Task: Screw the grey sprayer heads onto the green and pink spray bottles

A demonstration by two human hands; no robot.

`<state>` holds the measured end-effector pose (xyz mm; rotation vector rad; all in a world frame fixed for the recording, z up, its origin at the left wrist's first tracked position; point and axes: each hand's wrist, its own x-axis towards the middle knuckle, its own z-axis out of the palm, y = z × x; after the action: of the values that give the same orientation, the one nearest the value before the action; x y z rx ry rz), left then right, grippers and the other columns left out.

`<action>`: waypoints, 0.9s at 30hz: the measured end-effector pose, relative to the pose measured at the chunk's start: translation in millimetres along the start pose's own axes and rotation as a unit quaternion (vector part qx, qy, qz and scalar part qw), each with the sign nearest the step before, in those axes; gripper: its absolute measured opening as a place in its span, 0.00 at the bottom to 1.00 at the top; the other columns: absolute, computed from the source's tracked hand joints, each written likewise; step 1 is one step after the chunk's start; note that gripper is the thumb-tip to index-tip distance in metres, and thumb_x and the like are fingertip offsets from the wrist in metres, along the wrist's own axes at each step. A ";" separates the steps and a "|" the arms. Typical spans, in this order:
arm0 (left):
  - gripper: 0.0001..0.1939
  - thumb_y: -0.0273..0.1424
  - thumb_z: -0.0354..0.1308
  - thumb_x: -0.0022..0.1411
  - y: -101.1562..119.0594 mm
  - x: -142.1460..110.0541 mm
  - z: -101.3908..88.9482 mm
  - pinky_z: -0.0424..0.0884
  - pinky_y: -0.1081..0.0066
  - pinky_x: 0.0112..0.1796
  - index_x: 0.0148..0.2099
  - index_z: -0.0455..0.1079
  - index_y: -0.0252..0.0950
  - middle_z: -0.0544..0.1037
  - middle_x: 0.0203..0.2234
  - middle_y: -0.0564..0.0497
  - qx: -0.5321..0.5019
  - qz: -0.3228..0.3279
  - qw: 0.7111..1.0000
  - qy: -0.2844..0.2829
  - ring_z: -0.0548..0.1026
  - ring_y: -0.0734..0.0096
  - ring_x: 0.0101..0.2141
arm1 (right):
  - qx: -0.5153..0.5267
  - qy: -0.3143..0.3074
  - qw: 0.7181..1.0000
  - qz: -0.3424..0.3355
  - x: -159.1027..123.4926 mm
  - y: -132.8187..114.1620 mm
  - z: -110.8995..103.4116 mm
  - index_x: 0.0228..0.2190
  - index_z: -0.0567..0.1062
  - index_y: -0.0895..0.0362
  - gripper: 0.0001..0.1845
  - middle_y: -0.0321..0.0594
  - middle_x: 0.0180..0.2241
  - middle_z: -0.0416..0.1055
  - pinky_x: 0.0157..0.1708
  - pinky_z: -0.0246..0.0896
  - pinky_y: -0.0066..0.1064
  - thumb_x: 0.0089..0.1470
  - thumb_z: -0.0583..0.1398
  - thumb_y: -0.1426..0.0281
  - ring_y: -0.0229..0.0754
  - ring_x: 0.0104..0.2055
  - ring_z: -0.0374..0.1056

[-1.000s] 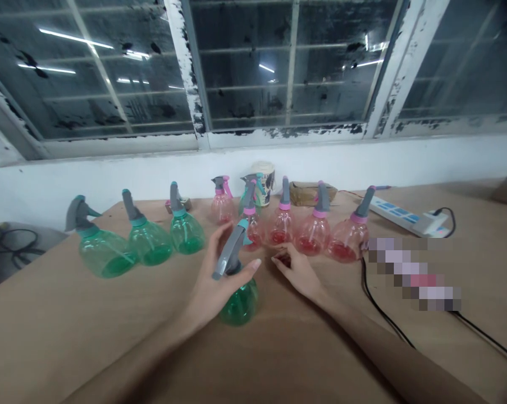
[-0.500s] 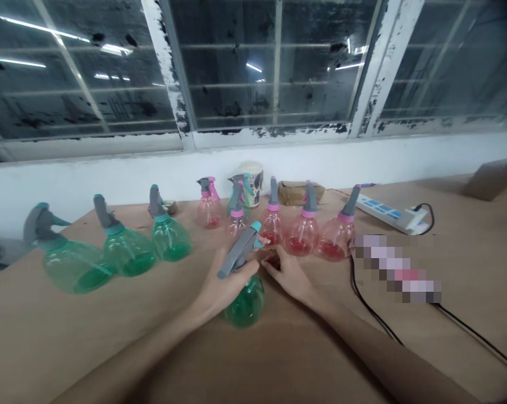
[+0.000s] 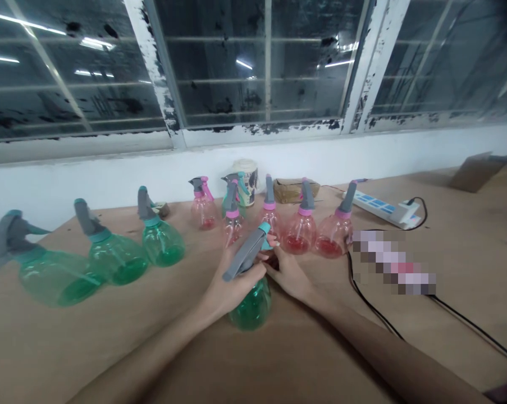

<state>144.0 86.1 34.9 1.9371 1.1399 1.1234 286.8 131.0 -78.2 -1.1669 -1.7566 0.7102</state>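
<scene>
Your left hand (image 3: pixel 228 287) has brought the near green spray bottle (image 3: pixel 251 310) closer to your right hand (image 3: pixel 294 279) above the tabletop (image 3: pixel 110 325). Left fingers (image 3: pixel 254 274) hold its neck; right fingers (image 3: pixel 281 258) curl beside its teal trigger (image 3: pixel 266 245), their grip hidden. You seem to be positioning it; next calls for steadiness, short of the pink bottles (image 3: pixel 298 231) beyond.

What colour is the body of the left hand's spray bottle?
Translucent green; the spray bottle shows in the head view.
</scene>
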 end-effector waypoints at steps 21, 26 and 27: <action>0.08 0.34 0.53 0.57 -4.0 3.5 -3.4 0.69 0.69 0.33 0.39 0.66 0.39 0.73 0.28 0.53 -0.040 0.012 0.998 -0.045 0.73 0.70 0.30 | -0.013 0.001 1.000 -0.003 -1.2 -9.0 -3.0 0.35 0.64 0.54 0.09 0.36 0.29 0.71 0.37 0.63 0.34 0.49 0.55 0.75 0.41 0.36 0.69; 0.14 0.33 0.54 0.55 -11.1 4.2 -0.5 0.71 0.65 0.36 0.45 0.68 0.40 0.77 0.28 0.51 -0.024 0.001 0.999 -0.030 0.75 0.65 0.30 | -0.013 0.000 1.000 0.000 -1.5 -6.4 -2.6 0.36 0.64 0.56 0.09 0.41 0.35 0.71 0.38 0.63 0.34 0.49 0.55 0.75 0.41 0.37 0.69; 0.15 0.32 0.54 0.55 -12.5 3.8 0.1 0.72 0.64 0.36 0.46 0.68 0.40 0.77 0.29 0.51 -0.027 0.001 0.999 -0.029 0.76 0.65 0.31 | -0.010 -0.003 1.000 -0.002 -1.5 -5.7 -2.4 0.36 0.65 0.56 0.09 0.41 0.36 0.71 0.38 0.63 0.34 0.49 0.55 0.75 0.41 0.38 0.68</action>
<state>140.4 94.9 25.9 1.9179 1.0668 1.0808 286.8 127.4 -73.0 -1.1761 -1.7741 0.6947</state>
